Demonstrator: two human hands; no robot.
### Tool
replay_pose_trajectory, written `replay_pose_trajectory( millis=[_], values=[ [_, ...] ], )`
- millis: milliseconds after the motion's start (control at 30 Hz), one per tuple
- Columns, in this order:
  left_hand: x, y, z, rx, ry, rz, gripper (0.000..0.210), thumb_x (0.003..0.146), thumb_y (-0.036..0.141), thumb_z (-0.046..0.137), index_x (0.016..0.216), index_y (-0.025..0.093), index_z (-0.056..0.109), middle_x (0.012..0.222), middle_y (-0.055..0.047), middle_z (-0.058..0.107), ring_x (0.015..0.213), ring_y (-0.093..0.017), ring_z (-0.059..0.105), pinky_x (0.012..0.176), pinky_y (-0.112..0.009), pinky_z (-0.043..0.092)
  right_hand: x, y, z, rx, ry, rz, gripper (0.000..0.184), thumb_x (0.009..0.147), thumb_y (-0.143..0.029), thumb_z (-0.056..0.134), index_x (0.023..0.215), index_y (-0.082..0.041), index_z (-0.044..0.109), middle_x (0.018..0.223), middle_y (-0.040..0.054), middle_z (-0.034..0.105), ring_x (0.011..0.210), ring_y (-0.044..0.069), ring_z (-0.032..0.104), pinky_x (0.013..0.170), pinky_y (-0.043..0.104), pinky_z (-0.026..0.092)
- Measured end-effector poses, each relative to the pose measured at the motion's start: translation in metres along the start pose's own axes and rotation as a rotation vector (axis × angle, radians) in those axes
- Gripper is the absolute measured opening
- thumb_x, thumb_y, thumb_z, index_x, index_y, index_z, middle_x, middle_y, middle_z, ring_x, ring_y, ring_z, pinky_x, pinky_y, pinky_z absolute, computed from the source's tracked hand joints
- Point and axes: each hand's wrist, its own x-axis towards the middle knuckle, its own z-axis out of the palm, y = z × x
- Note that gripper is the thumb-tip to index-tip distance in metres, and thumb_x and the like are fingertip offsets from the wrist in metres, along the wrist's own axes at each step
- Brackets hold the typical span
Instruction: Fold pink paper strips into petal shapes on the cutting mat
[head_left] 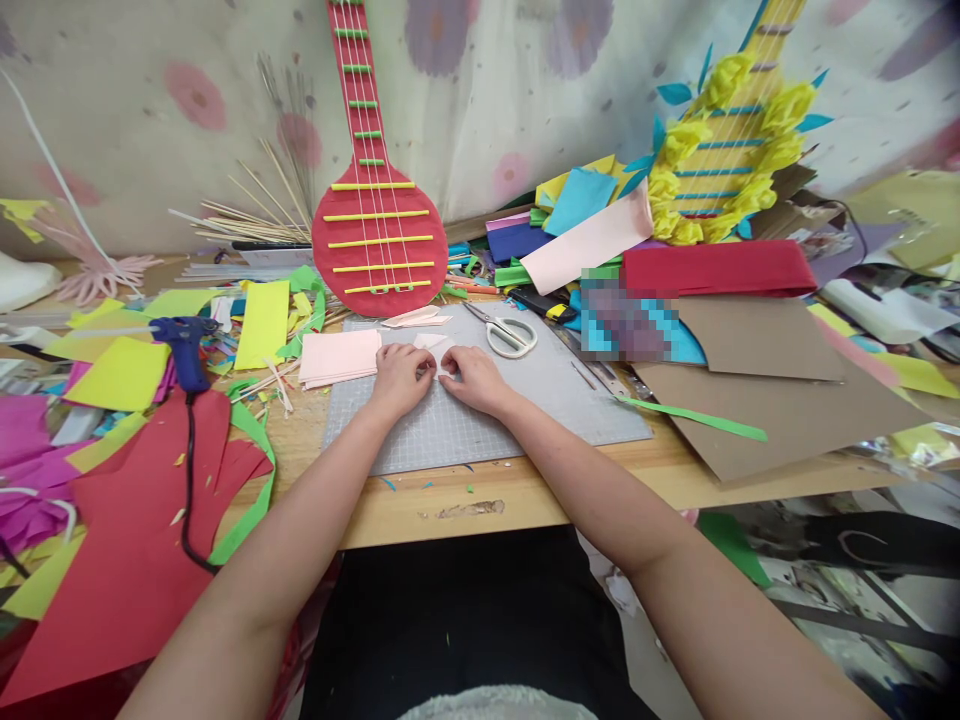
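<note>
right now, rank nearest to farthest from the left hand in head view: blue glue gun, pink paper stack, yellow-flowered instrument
1. Pink paper stack, just left
2. Blue glue gun, farther left
3. Yellow-flowered instrument, far back right

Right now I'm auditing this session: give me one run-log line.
left hand: at pale paper; right hand: at pale paper; scissors: on gray mat; pink stack: beside left hand
</note>
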Motion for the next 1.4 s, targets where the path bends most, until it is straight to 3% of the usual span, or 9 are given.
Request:
replay_pose_trajectory(
  millis=[167, 367, 633, 1400],
  values=[
    [-0.0008, -0.0002, 0.0008, 0.013, 0.003, 0.016, 0.011, 0.079, 0.025, 0.052, 0.082, 0.023, 0.063, 0.087, -0.003, 0.066, 0.094, -0.023, 0.052, 0.091, -0.041, 0.029, 0.0006, 0.0009, 0.0006, -0.008, -0.008, -0.007, 0.018, 0.079, -0.024, 0.054, 0.095, -0.018, 0.056, 0.091, 0.005, 0.063, 0.086, 0.019, 0.051, 0.08, 0.032, 0.037],
    [-0.0002, -0.0001, 0.001, 0.009, -0.008, 0.002, 0.012, 0.081, 0.027, 0.052, 0.083, 0.023, 0.063, 0.086, -0.003, 0.065, 0.093, -0.023, 0.052, 0.091, -0.041, 0.028, 0.0054, 0.0047, 0.0029, -0.01, -0.02, 0.042, 0.022, 0.087, -0.017, 0.038, 0.1, -0.016, 0.056, 0.099, 0.0068, 0.064, 0.091, 0.02, 0.052, 0.082, 0.033, 0.037],
    [-0.0004, 0.0012, 0.0005, 0.016, -0.009, 0.002, 0.011, 0.08, 0.026, 0.053, 0.083, 0.023, 0.062, 0.087, -0.003, 0.065, 0.094, -0.023, 0.053, 0.092, -0.041, 0.028, 0.0025, 0.0006, 0.0009, -0.028, -0.015, 0.012, 0.019, 0.084, -0.024, 0.047, 0.099, -0.017, 0.056, 0.093, 0.0066, 0.064, 0.087, 0.02, 0.053, 0.08, 0.033, 0.037],
    [-0.0011, 0.003, 0.0004, 0.031, -0.003, -0.007, 0.013, 0.081, 0.024, 0.049, 0.085, 0.024, 0.061, 0.086, -0.004, 0.065, 0.094, -0.024, 0.052, 0.093, -0.043, 0.027, 0.001, -0.0024, -0.0011, -0.063, -0.024, -0.004, 0.018, 0.082, -0.021, 0.049, 0.098, -0.018, 0.055, 0.095, 0.0067, 0.063, 0.088, 0.02, 0.052, 0.08, 0.033, 0.037]
  ],
)
